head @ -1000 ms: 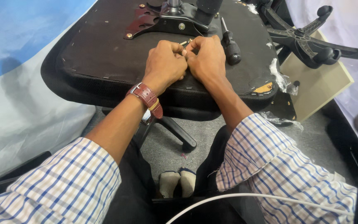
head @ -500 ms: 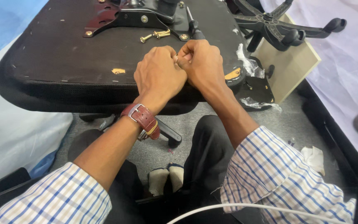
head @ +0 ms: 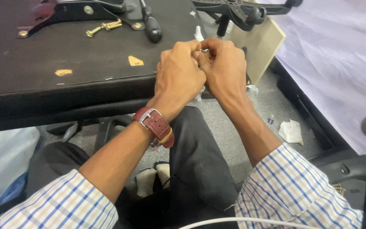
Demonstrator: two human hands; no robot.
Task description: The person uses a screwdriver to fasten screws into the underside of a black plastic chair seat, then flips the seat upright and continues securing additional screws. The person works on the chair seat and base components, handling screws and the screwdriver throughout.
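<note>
Both hands meet at the front edge of the upturned chair seat base (head: 64, 91). The left hand (head: 178, 74) and right hand (head: 225, 68) pinch a small metal part (head: 203, 51) between their fingertips. Holding it well likely requires keeping the grip close and steady; spare brass screws (head: 104, 27) and a screwdriver (head: 151, 23) lie near.

We see an upturned chair seat (head: 64, 63), black and flat, serving as the surface. On it lie brass screws (head: 102, 27) near the metal bracket (head: 64, 10) at its far edge, a black-handled screwdriver (head: 151, 25) just beside them, and two small orange scraps (head: 135, 62). Below, the grey floor (head: 234, 127) carries a crumpled white tissue (head: 291, 131).
</note>
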